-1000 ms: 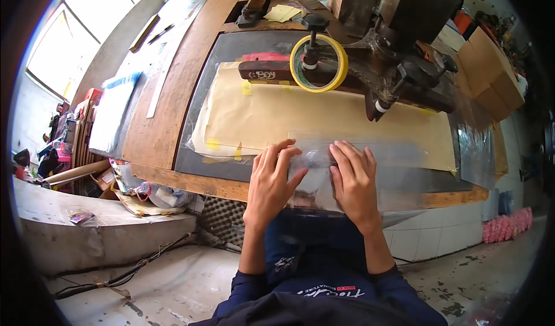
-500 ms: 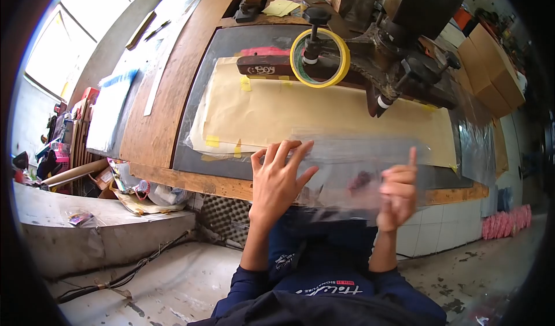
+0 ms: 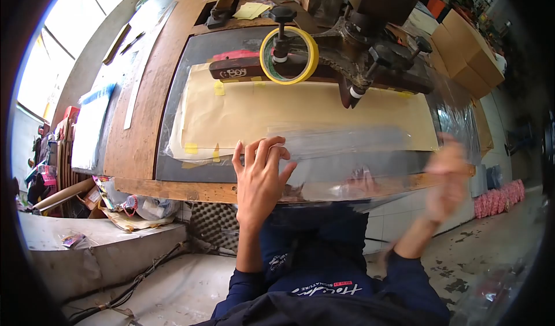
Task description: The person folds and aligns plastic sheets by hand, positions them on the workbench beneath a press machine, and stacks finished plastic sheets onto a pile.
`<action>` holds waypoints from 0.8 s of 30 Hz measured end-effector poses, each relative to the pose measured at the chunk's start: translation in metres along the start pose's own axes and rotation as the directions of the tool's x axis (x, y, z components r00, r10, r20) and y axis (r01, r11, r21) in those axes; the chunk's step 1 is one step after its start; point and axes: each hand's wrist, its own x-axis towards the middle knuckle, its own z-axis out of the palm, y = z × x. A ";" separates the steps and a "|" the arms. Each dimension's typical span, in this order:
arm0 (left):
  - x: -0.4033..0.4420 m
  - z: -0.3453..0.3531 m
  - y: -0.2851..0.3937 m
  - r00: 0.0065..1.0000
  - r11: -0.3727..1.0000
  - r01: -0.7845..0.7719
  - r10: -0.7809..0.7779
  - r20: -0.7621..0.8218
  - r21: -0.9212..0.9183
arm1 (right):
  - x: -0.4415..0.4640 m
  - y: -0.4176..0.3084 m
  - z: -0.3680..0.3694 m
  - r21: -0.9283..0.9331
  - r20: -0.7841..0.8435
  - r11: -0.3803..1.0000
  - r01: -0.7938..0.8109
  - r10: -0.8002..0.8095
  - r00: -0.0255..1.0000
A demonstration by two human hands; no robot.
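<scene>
A clear plastic sheet [image 3: 341,161] lies over the front of the bench and juts past its edge. At the sheet's left end is my left hand [image 3: 257,181], fingers loosely bent and thumb apart; it seems to touch the plastic, without a visible grip. Past the sheet's right end, my right hand [image 3: 446,178] is smeared by motion, so its fingers cannot be made out. Behind the sheet, cream paper [image 3: 243,112] with yellow tape pieces lies on a dark board [image 3: 191,172]. A dark press bar [image 3: 234,69] is above the paper.
A yellow tape roll [image 3: 313,60] hangs on a knob of the press [image 3: 358,37]. A cardboard box [image 3: 468,54] and clear plastic [image 3: 459,121] are at the right. A white strip [image 3: 144,74] lies on the wooden table [image 3: 133,158]. Pink bundles [image 3: 500,199] sit on the floor.
My right hand has moved right, away from the sheet, and is more blurred. My left hand stays by the sheet's left end, its index finger more bent. The view has shifted slightly right.
</scene>
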 end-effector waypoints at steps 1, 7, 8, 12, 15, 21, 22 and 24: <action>0.000 0.000 0.000 1.000 1.000 0.007 -0.007 -0.005 0.006 | 0.002 -0.012 0.032 0.046 0.203 0.973 -0.227 0.214 0.955; -0.001 -0.003 -0.003 1.000 0.998 -0.003 0.003 -0.015 -0.064 | -0.004 0.013 0.113 -0.188 0.509 0.975 -0.116 0.198 0.838; -0.001 -0.003 -0.002 1.000 0.998 -0.001 0.000 -0.012 -0.062 | -0.003 0.013 0.115 -0.182 0.513 0.976 -0.116 0.195 0.836; 0.000 -0.003 -0.003 0.999 0.999 0.005 -0.004 0.031 -0.044 | 0.002 0.013 0.116 -0.219 0.540 0.969 -0.115 0.219 0.812; -0.001 -0.003 -0.002 0.999 0.999 0.016 -0.015 0.045 -0.041 | 0.005 0.009 0.122 -0.229 0.523 0.968 -0.105 0.213 0.825; 0.000 -0.001 -0.003 1.000 0.998 0.016 -0.016 -0.005 -0.068 | -0.005 0.005 0.128 -0.362 0.495 0.929 -0.078 0.263 0.828; 0.000 -0.001 -0.004 1.000 0.998 0.016 -0.017 -0.002 -0.061 | -0.005 0.004 0.128 -0.386 0.497 0.920 -0.068 0.270 0.825; 0.001 -0.003 -0.002 1.000 0.998 0.018 -0.018 0.001 -0.055 | -0.006 0.003 0.129 -0.409 0.500 0.910 -0.060 0.279 0.820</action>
